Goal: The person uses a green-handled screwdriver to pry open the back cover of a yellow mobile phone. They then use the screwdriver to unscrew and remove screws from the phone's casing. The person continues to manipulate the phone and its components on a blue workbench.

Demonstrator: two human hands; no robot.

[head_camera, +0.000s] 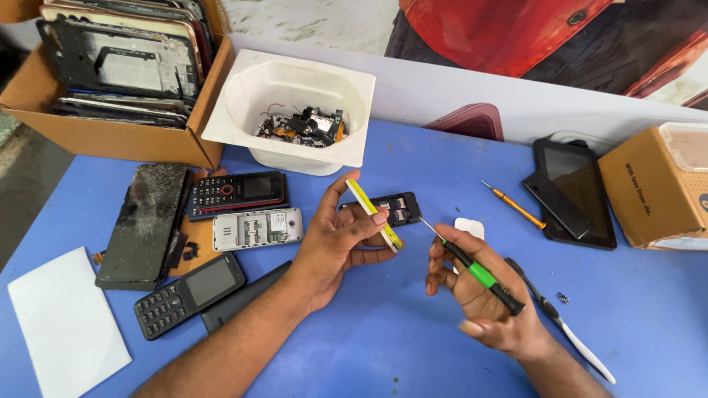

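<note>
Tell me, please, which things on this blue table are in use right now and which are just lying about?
In hand:
- left hand, holding a slim yellow-edged white phone piece
- right hand, holding a green-and-black screwdriver

Lying about:
- orange-handled screwdriver
- black keypad phone
- white plastic tub of small parts
- cardboard box of phone frames

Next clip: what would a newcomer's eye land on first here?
Probably the two hands at centre over the blue table: the left hand holds a yellow-edged phone on its edge, and the right hand grips a green-handled screwdriver, its tip toward the phone. Next, the keypad phones lying at left and the white tub of parts behind.
</note>
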